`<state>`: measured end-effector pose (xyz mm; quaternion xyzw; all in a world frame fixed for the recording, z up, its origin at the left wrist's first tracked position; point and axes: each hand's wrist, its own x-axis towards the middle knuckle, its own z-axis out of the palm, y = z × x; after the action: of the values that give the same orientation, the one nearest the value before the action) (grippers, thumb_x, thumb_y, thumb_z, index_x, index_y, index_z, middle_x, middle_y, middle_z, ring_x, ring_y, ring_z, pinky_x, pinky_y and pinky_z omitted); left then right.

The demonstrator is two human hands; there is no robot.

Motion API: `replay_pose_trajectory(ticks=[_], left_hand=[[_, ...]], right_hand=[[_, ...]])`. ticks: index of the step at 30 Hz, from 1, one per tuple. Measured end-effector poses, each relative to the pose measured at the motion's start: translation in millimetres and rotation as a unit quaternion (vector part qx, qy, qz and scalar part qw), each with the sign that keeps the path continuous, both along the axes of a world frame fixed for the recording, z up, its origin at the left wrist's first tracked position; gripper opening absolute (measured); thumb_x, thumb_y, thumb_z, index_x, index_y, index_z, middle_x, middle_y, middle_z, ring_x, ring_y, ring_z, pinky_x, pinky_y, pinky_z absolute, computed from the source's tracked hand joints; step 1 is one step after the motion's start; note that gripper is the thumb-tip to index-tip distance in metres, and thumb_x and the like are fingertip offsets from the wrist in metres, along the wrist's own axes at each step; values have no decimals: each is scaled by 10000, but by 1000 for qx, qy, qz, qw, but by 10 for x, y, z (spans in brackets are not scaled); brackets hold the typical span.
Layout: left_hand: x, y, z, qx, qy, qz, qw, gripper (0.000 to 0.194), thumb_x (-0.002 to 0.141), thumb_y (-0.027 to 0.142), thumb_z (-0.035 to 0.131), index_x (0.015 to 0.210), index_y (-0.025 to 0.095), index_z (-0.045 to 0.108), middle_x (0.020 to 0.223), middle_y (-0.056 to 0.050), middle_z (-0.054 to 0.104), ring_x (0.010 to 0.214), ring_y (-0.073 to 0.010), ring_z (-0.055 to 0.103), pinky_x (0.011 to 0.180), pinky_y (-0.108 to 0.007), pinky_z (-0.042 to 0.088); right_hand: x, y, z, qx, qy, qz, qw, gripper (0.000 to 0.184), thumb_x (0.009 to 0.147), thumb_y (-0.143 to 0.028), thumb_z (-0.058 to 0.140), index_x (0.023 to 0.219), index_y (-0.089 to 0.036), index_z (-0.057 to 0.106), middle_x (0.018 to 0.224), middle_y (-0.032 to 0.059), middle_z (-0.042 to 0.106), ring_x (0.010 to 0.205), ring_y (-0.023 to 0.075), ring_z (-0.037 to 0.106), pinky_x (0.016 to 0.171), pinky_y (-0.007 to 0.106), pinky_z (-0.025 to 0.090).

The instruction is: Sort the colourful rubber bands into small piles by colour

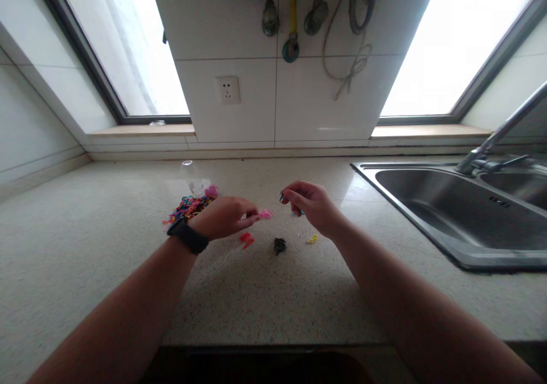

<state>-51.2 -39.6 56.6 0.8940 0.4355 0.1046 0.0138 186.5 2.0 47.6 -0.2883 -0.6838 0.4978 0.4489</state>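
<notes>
My left hand (223, 217), with a black watch on the wrist, is closed in a pinch on a small pink rubber band (265, 214) just above the counter. My right hand (311, 203) is closed too, pinching a small black rubber band (282, 198) at its fingertips; something blue shows under its fingers. Below the hands lie sorted little heaps: red bands (247, 239), black bands (279, 245) and a yellow band (312, 239). A mixed pile of coloured rubber bands (188, 208) spills from a clear plastic bag (193, 182) just left of my left hand.
The speckled stone counter (85, 247) runs left to right. A steel sink (448, 213) with a tap (504, 130) sits at the right. Behind are a tiled wall with a socket (227, 89), hanging hoses (294, 13) and two window sills.
</notes>
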Motion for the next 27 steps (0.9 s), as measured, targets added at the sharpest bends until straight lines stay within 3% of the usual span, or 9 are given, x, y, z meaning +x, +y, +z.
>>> replay_pose_trajectory(ticks=[6, 14, 20, 27], left_hand=[[74, -40, 8, 9, -64, -16, 998, 329, 979, 435, 455, 989, 200, 685, 863, -31, 697, 775, -149, 619, 698, -254, 403], [242, -85, -28, 30, -180, 24, 983, 327, 936, 481, 541, 1049, 207, 679, 800, -9, 671, 679, -123, 583, 638, -245, 396], [294, -97, -81, 18, -195, 7, 981, 242, 962, 366, 525, 962, 175, 673, 748, -6, 643, 670, -116, 561, 622, -233, 388], [276, -95, -54, 19, -191, -4, 981, 257, 970, 368, 508, 970, 168, 670, 768, -13, 650, 684, -115, 566, 637, -231, 394]], right_hand=[[-2, 31, -50, 10, -18, -4, 1000, 234, 798, -405, 679, 861, -180, 671, 737, 13, 653, 535, 77, 459, 462, 225, 363], [-29, 36, -111, 9, -63, 12, 998, 241, 801, -409, 690, 881, -182, 698, 651, -7, 596, 559, 96, 477, 477, 229, 370], [-39, 34, -141, 15, -82, 37, 996, 230, 807, -400, 689, 879, -182, 710, 644, -10, 593, 563, 94, 484, 492, 227, 376], [-14, 45, -114, 17, -71, 24, 997, 238, 807, -409, 680, 877, -183, 710, 644, -5, 596, 568, 99, 484, 486, 228, 375]])
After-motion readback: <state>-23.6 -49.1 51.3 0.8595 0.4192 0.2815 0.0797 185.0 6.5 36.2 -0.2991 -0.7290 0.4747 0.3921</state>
